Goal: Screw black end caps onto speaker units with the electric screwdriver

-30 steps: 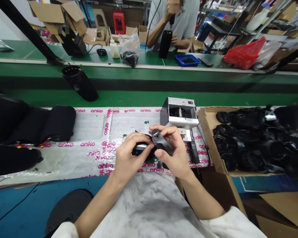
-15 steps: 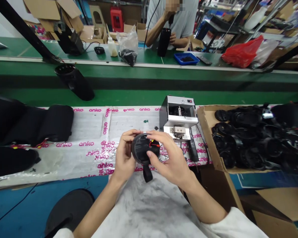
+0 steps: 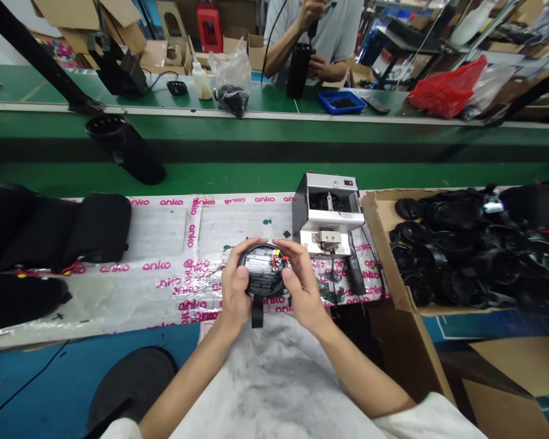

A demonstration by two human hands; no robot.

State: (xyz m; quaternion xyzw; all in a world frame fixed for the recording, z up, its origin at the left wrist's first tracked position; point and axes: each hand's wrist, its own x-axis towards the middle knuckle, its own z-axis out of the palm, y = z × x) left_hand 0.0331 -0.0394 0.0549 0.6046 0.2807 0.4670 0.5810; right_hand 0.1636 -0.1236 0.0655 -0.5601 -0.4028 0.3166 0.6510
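A round black part (image 3: 261, 277) with red and yellow wire ends on its upper right is held between my two hands, close to my body. My left hand (image 3: 236, 283) grips its left rim, thumb on the near side. Around the right rim my right hand (image 3: 304, 286) is closed, its thumb beside the wires. A short black strap (image 3: 257, 312) hangs from the part's near edge. Just beyond my right hand stands a silver and black machine (image 3: 329, 216) on the wrapped work surface (image 3: 160, 235).
Right of the machine, a cardboard box (image 3: 379, 244) holds several black round parts. Black fabric-covered cylinders (image 3: 103, 228) lie at the left. A black tube (image 3: 128, 149) leans over the green bench's edge. Across the bench, a person's hands hold a tool and a black cylinder (image 3: 299, 72).
The round part has turned between my hands and now shows its open, ribbed face. My right fingers have moved from across its top to its right rim. The view has shifted slightly.
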